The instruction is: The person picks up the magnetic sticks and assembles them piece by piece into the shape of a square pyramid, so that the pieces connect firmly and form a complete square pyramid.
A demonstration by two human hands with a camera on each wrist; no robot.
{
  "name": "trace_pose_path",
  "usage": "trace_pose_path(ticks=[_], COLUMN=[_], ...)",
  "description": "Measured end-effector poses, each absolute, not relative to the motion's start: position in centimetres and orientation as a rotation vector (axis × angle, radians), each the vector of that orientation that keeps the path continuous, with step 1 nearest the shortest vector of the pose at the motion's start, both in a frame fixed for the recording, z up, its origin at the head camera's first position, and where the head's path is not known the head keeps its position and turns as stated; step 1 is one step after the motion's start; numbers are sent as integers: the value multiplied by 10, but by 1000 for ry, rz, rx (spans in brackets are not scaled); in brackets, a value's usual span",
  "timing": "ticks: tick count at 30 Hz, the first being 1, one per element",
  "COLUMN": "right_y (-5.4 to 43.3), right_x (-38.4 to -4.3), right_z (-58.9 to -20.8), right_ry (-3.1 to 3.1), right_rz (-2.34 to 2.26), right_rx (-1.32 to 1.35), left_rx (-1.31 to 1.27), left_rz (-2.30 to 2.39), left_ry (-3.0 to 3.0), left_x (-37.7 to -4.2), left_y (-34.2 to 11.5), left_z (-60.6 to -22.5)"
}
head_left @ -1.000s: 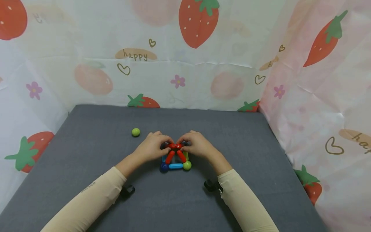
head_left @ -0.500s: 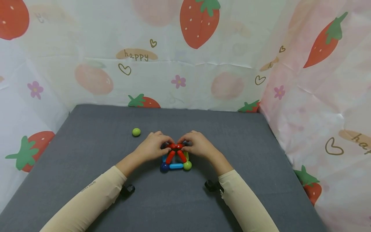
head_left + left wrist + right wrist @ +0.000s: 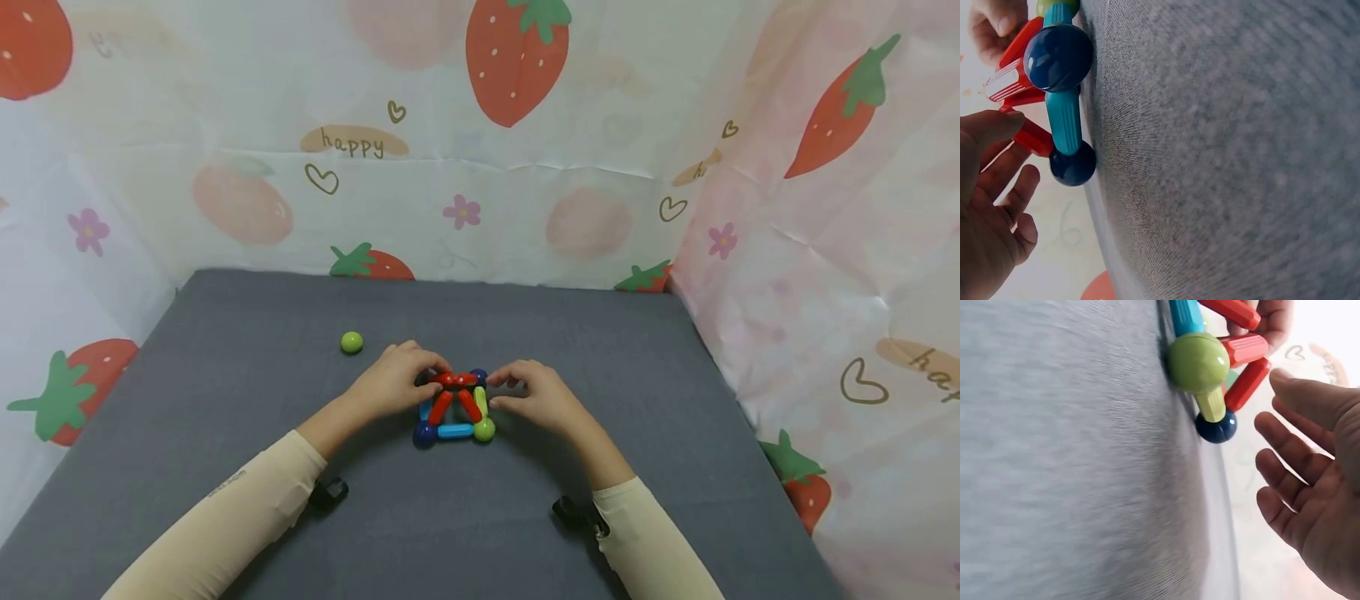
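A small frame of rods and balls stands on the grey cloth. Its near edge is a blue rod (image 3: pixel 455 431) between a navy ball (image 3: pixel 425 433) and a green ball (image 3: pixel 484 429). Several red rods (image 3: pixel 1248 384) slant up and inward from the corners, their upper ends close together. My left hand (image 3: pixel 395 377) pinches the far-left red rod (image 3: pixel 1034 135) between thumb and fingers. Apart from the frame, my right hand (image 3: pixel 542 393) holds nothing, its fingers loosely bent beside the far-right navy ball (image 3: pixel 1217 427). A yellow-green rod (image 3: pixel 1212 405) forms the right side.
A loose green ball (image 3: pixel 352 342) lies on the grey cloth (image 3: pixel 450 533), behind and left of the frame. Printed curtains (image 3: pixel 510 183) hang along the back and both sides of the table.
My right hand has let go of the far-right red rod and drawn back to the right, uncovering the navy ball there. The left hand keeps its place.
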State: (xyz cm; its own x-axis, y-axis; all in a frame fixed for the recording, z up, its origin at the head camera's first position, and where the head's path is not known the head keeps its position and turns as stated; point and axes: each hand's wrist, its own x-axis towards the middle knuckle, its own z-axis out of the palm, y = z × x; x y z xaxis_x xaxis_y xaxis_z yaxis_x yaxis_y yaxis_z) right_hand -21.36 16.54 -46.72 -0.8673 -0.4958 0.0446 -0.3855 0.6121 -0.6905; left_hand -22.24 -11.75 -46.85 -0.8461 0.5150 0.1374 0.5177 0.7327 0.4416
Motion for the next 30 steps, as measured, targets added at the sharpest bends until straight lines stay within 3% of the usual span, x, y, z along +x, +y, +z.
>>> trace_pose_path(ticks=[21,30], right_y=[171,168], right_x=[-189,-187], right_z=[-496,-502], right_ry=[2503,2555], right_rz=[-1207,-1239], right_rx=[-677,-668], left_rx=[-824,-773], left_rz=[-827,-915], left_ry=[-2936,-2865], left_x=[-219,-222], left_y=[-122,-146], left_z=[-466,-462])
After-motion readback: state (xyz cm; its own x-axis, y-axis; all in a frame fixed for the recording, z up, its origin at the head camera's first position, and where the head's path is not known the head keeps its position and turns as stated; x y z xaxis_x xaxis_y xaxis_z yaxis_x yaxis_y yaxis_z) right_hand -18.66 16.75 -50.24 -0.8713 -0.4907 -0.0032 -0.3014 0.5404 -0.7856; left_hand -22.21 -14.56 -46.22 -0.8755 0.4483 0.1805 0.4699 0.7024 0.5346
